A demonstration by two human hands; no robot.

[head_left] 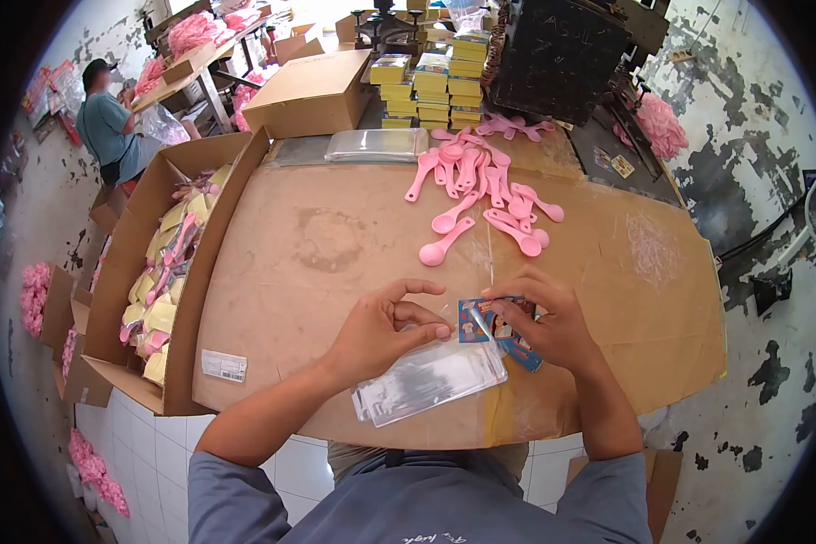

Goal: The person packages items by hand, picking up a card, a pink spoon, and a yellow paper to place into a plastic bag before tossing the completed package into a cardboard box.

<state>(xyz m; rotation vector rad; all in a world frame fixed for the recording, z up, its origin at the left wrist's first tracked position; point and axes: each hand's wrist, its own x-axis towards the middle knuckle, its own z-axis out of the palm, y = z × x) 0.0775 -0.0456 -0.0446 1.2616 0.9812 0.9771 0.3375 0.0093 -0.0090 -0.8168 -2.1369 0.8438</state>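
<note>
My left hand point(385, 328) is at the middle of the front half of the table, its thumb and middle finger pinched together and its index finger stretched above them. Clear film seems to lie at those fingertips, but I cannot make it out. Just to the right, my right hand point(546, 319) pinches a blue printed card point(469, 323), partly hidden by the fingers. More blue card point(526, 355) shows beneath that hand. Below both hands, a stack of clear plastic bags point(439, 383) lies near the table's front edge. Several pink measuring spoons point(446, 243) lie in a loose pile beyond the hands.
A long cardboard box point(231, 204) at the left holds packed yellow and pink items. Stacks of yellow-edged cards point(450, 86), a closed carton point(308, 91) and a clear plastic packet point(376, 145) stand at the back. Another person point(117, 136) sits far left.
</note>
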